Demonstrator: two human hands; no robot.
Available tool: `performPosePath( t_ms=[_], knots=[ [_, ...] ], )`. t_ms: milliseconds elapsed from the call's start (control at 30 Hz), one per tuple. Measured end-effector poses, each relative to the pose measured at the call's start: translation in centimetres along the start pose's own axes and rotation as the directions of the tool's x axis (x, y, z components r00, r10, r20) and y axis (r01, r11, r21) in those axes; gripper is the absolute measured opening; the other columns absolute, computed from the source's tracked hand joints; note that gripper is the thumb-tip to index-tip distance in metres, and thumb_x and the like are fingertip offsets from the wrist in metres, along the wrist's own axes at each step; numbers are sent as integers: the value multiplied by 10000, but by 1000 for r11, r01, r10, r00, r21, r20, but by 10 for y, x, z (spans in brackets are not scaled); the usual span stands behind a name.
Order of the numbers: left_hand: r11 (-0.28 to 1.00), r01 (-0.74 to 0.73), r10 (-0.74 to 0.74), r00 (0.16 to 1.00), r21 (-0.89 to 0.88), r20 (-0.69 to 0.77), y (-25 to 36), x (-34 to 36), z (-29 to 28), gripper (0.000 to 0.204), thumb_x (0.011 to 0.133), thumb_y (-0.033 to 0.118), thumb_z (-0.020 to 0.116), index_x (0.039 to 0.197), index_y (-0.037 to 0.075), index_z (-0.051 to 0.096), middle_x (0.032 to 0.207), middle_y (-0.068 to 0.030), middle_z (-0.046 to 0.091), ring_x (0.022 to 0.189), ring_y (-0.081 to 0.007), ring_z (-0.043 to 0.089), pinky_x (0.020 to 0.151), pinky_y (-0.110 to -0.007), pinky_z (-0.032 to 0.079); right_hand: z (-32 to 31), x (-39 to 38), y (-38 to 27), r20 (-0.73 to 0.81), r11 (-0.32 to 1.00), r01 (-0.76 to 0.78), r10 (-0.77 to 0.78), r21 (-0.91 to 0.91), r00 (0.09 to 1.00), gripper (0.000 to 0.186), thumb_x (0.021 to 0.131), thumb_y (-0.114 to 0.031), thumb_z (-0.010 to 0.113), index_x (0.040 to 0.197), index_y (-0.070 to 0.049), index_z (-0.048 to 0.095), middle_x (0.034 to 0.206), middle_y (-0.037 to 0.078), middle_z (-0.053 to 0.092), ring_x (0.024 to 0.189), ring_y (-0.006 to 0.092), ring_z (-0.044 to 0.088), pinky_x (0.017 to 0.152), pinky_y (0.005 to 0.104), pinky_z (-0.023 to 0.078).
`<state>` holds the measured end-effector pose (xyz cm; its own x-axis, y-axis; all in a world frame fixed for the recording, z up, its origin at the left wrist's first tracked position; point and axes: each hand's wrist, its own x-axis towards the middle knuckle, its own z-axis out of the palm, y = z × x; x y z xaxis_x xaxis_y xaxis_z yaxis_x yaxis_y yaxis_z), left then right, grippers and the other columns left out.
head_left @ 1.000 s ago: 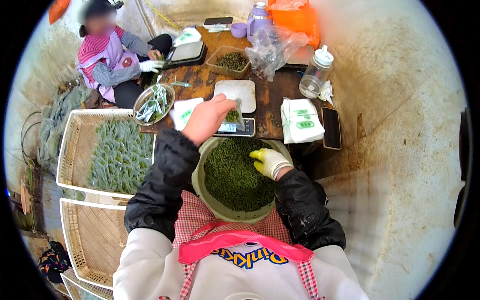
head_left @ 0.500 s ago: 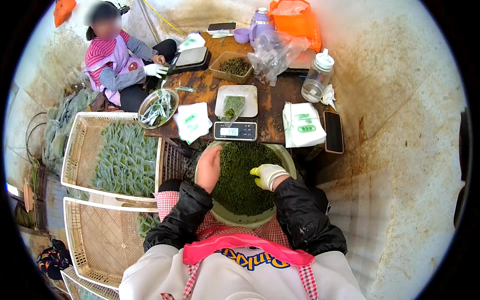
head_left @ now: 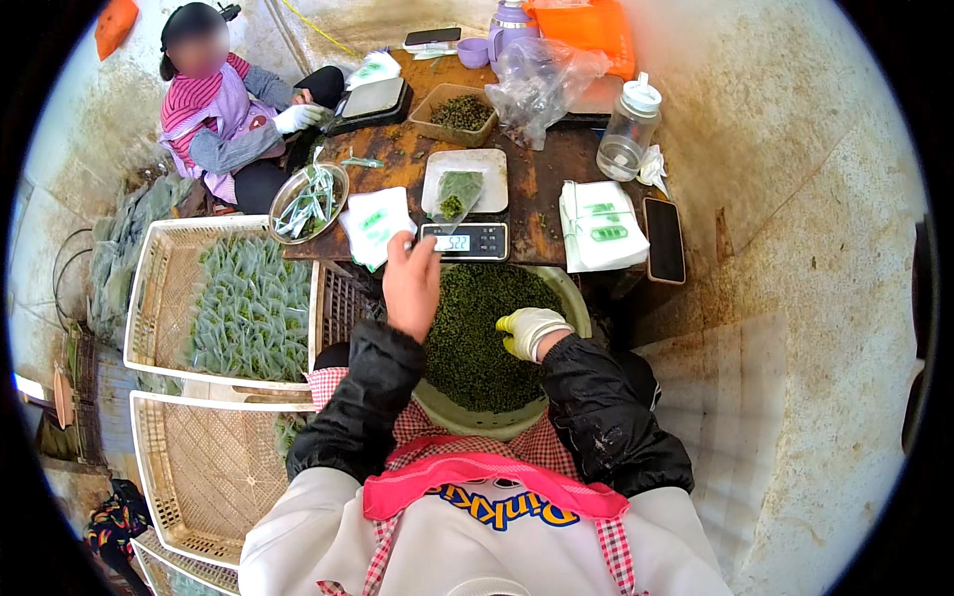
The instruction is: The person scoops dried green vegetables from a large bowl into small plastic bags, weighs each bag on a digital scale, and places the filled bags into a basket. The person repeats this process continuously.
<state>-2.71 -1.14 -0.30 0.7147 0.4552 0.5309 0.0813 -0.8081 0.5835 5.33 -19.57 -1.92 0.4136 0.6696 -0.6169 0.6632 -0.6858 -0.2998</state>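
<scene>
My bare left hand (head_left: 410, 288) reaches over the far left rim of a pale round tub (head_left: 574, 298), fingers stretched toward a digital scale (head_left: 465, 241). It holds nothing that I can see. On the scale's white plate lies a small clear bag (head_left: 460, 193) partly filled with green bits. My right hand (head_left: 533, 333), in a white glove with yellow fingertips, is over small dark green buds or grains (head_left: 482, 363) heaped in the tub. Its fingers are curled together; whatever they hold is hidden.
Flat printed bags (head_left: 378, 226) lie left of the scale, and a stack of bags (head_left: 603, 226) and a phone (head_left: 664, 240) lie right. Crates (head_left: 149, 298) stand at left, one with filled bags. A co-worker (head_left: 224, 129) sits far left. A clear jar (head_left: 628, 129) stands far right.
My left hand has moved forward from over the tub toward the scale. The scale's display has changed, and the view has shifted slightly. My right hand stays over the tub.
</scene>
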Motion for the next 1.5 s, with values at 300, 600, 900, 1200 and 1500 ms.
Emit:
performPosePath(
  t_ms=[300, 600, 900, 1200, 1500],
  knots=[
    [877, -392, 401, 916, 276, 28, 3, 47, 8, 188, 715, 8, 608, 892, 64, 639, 1056, -126, 550, 993, -327, 515, 850, -438, 371, -7, 1, 5, -31, 1000, 2, -1, 1, 1000, 445, 880, -264, 594, 1316, -183, 564, 1248, 122, 611, 1098, 332, 600, 935, 412, 486],
    [839, -291, 52, 884, 459, 465, -75, -80, 68, 174, 809, 183, 660, 957, 102, 615, 926, -110, 553, 919, -311, 550, 796, -440, 407, -11, 2, 3, -41, 999, -27, 27, -18, 999, 409, 889, -280, 595, 1289, -196, 587, 1201, 114, 636, 1074, 323, 610, 914, 406, 498],
    [895, -71, -125, 908, 440, 401, -96, -62, 91, 268, 805, 239, 716, 1021, 92, 658, 1020, -136, 588, 980, -359, 552, 842, -513, 449, -10, 9, -2, 21, 999, -25, 26, -43, 999, 431, 891, -283, 577, 1316, -209, 564, 1234, 99, 622, 1088, 323, 604, 934, 409, 490],
    [681, 656, -454, 727, -327, 515, -92, -54, 69, 74, 888, 107, 633, 923, 43, 647, 818, -39, 615, 724, -187, 550, 698, -379, 451, -17, 3, 10, -212, 998, 2, 12, 65, 977, 354, 875, -273, 597, 1212, -171, 631, 1139, 143, 651, 1026, 339, 619, 884, 423, 498],
    [150, 640, -312, 754, -754, 578, -4, -28, 11, 64, 905, 49, 622, 962, 32, 644, 855, 40, 606, 718, -56, 498, 672, -225, 408, -11, 12, 17, -494, 975, 107, 5, 197, 869, 298, 865, -225, 618, 1130, -96, 656, 1065, 179, 660, 965, 367, 622, 845, 411, 502]
  ],
)
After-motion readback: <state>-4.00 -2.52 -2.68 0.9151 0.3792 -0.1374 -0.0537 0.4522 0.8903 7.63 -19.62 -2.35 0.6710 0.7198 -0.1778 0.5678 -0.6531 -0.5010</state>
